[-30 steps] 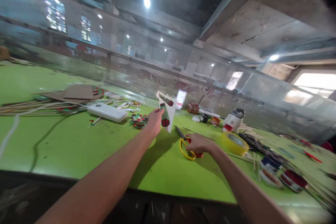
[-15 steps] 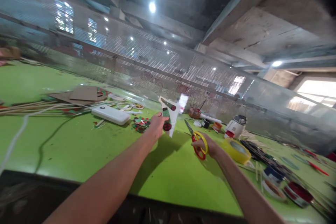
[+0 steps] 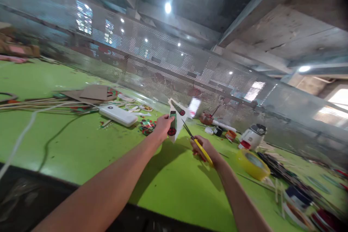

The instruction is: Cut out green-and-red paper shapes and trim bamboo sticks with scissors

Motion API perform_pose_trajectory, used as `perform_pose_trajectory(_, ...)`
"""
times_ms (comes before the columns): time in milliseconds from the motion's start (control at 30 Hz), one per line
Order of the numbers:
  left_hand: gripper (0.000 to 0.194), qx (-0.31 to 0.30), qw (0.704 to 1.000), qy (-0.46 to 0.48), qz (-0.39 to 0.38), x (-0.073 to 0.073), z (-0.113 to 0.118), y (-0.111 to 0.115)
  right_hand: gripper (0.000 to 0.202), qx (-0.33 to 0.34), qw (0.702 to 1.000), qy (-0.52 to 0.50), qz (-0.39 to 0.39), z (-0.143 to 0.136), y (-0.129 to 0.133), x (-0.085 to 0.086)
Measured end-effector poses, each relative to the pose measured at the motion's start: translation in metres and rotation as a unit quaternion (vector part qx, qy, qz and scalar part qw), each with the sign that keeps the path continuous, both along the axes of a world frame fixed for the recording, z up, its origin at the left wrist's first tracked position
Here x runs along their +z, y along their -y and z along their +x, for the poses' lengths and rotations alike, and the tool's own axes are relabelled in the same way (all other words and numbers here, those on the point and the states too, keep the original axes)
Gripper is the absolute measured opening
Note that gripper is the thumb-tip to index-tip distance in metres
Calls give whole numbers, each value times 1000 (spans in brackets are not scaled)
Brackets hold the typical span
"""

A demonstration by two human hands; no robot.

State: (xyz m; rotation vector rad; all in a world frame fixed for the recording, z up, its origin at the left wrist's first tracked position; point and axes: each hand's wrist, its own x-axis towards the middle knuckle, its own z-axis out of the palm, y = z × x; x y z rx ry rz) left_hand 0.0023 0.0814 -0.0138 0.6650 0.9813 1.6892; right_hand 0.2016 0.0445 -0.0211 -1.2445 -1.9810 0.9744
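Observation:
My left hand [image 3: 162, 127] holds up a white paper cutout [image 3: 176, 119] with green and red printed shapes, a little above the green table [image 3: 81, 145]. My right hand [image 3: 204, 149] grips yellow-and-red scissors [image 3: 198, 145]; their blades point up and left and reach the right edge of the cutout. Both arms stretch forward over the table's near edge.
A white power bank [image 3: 118, 115], cardboard pieces [image 3: 91, 93], sticks and a white cable [image 3: 24, 130] lie at the left. Paper scraps [image 3: 147, 126] sit by my left hand. A yellow tape roll [image 3: 252, 159], white jar [image 3: 253, 136] and small pots are at the right. A perforated metal screen [image 3: 163, 65] backs the table.
My right hand picked the scissors up off the table and brought them left to the cutout. The left hand kept the cutout raised.

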Motion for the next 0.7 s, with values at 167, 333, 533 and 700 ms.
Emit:
perform_pose_trajectory(167, 10, -96, 995, 22, -8, 1, 10, 2, 45, -4, 998, 28, 53, -5, 18, 6)
perform_pose_trajectory(333, 11, -75, 995, 67, 10, 8, 12, 9, 49, -27, 996, 37, 74, -8, 31, 9)
perform_pose_trajectory(533, 6, -64, 996, 68, 3, 19, 14, 17, 53, -44, 993, 41, 101, -18, 34, 5)
perform_pose_trajectory(700, 7, -20, 997, 68, 11, 19, 16, 18, 55, -58, 991, 41, 110, -21, 37, 4)
